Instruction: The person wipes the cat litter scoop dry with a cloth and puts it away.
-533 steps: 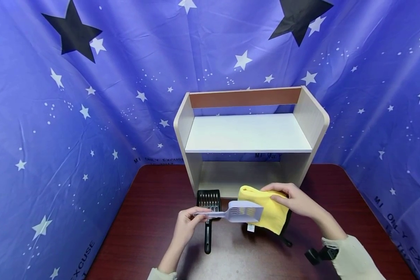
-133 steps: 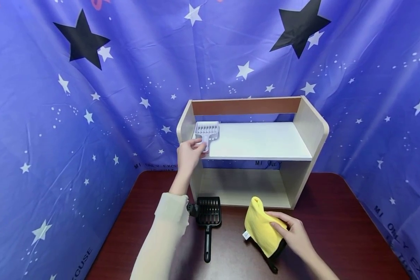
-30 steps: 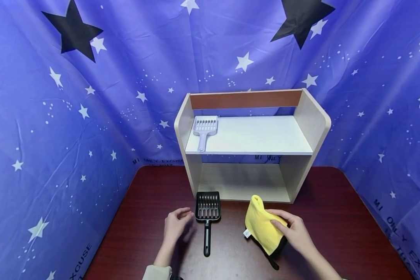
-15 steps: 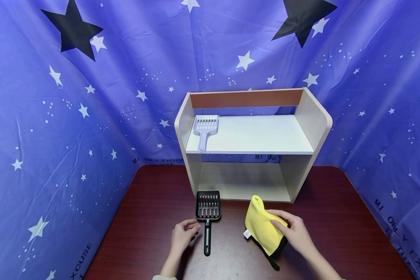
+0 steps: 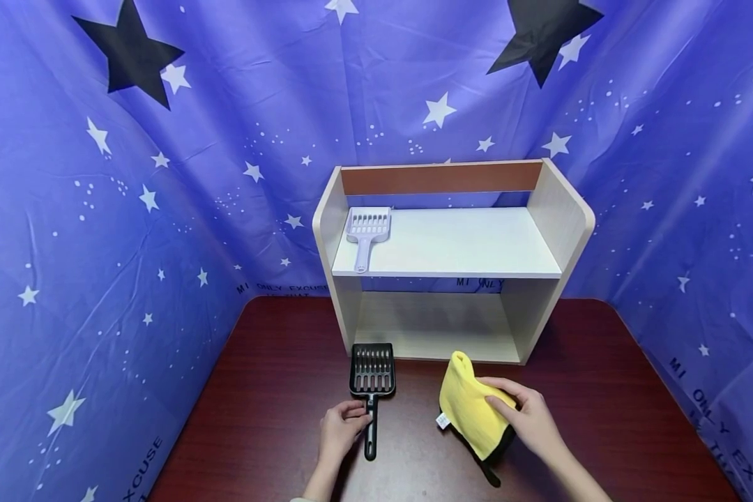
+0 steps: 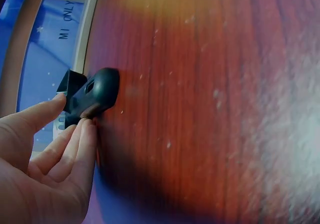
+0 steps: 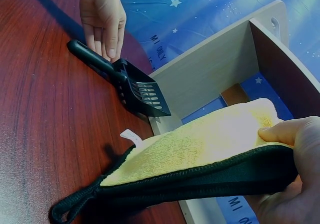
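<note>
A black slotted litter scoop [image 5: 373, 369] lies on the table in front of the shelf, its handle toward me. My left hand [image 5: 341, 429] is at the left side of that handle, fingertips touching it, fingers fairly straight. In the left wrist view the thumb stands apart from the fingers [image 6: 86, 139] beside the scoop handle [image 6: 102, 92]. With my right hand [image 5: 530, 418] I pinch a folded yellow cloth [image 5: 473, 408] with black edging, a white tag and a black loop. A pale lilac litter scoop [image 5: 368, 226] rests on the upper shelf's left end.
The two-tier wooden shelf unit [image 5: 458, 240] stands at the back of the dark red table [image 5: 270, 362]. Its lower compartment [image 5: 439, 321] faces me behind the black scoop. Blue star-printed curtains [image 5: 226, 139] hang behind and on both sides.
The lilac scoop went from my left hand onto the upper shelf. Since then my left hand has come down and right to the black scoop's handle. My right hand keeps the yellow cloth.
</note>
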